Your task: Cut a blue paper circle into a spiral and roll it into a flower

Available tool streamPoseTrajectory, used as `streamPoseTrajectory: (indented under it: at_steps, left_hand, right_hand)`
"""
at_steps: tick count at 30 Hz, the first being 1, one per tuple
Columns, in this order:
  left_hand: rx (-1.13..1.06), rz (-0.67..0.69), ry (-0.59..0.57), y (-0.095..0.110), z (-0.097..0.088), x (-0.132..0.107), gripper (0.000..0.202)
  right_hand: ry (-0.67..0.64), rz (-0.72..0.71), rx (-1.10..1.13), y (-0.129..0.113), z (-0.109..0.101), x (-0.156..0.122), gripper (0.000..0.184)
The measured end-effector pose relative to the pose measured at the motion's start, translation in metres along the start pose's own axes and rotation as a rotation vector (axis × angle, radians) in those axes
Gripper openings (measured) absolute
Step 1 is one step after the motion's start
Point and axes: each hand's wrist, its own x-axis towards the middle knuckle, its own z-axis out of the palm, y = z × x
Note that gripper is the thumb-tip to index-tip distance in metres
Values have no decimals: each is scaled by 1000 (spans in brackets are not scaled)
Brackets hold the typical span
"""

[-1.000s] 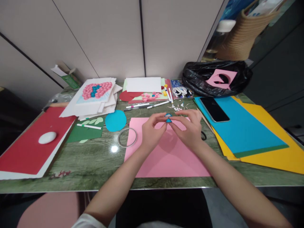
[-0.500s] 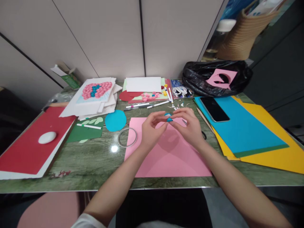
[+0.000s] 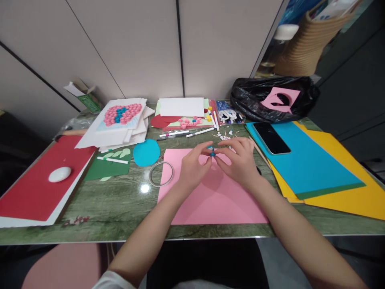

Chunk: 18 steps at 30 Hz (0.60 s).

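Observation:
Between the fingertips of both hands is a small piece of blue paper (image 3: 212, 153), curled and partly hidden by the fingers. My left hand (image 3: 194, 164) pinches it from the left with thumb and forefinger. From the right, my right hand (image 3: 240, 160) grips the same piece, its other fingers bent above. Both hands hover over a sheet of pink paper (image 3: 210, 200) lying on the green stone-patterned table. A ring-shaped roll of tape (image 3: 151, 176) rests partly on the pink sheet's left edge. To its upper left lies a round blue paper cutout (image 3: 146, 153).
Left are red paper (image 3: 39, 192) with a white oval object (image 3: 59, 174), green paper (image 3: 105, 168) and a pink-and-blue rosette picture (image 3: 122, 114). Behind lie markers (image 3: 174, 133). Right are a phone (image 3: 271, 138), blue paper (image 3: 313, 160), yellow paper (image 3: 357, 172) and a black plastic bag (image 3: 249, 100).
The blue paper has gone from a wider, folded strip to a smaller, more curled piece. My fingertips have drawn slightly closer and my right hand has turned a little.

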Motion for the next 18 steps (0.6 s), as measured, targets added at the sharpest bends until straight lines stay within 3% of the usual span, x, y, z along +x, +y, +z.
streamPoseTrajectory:
  at_steps: [5, 8, 12, 18]
  left_hand:
    - [-364, -75, 17, 4, 0, 3, 45]
    - [-466, -82, 37, 6, 1, 3, 41]
    - [-437, -87, 56, 7, 2, 2, 39]
    - [-178, 8, 81, 4, 1, -2, 41]
  right_hand:
    - [30, 114, 142, -4, -9, 5, 3]
    - [48, 148, 224, -7, -12, 7, 4]
    - [56, 161, 243, -8, -10, 7, 4]
    - [99, 62, 109, -6, -5, 2, 11]
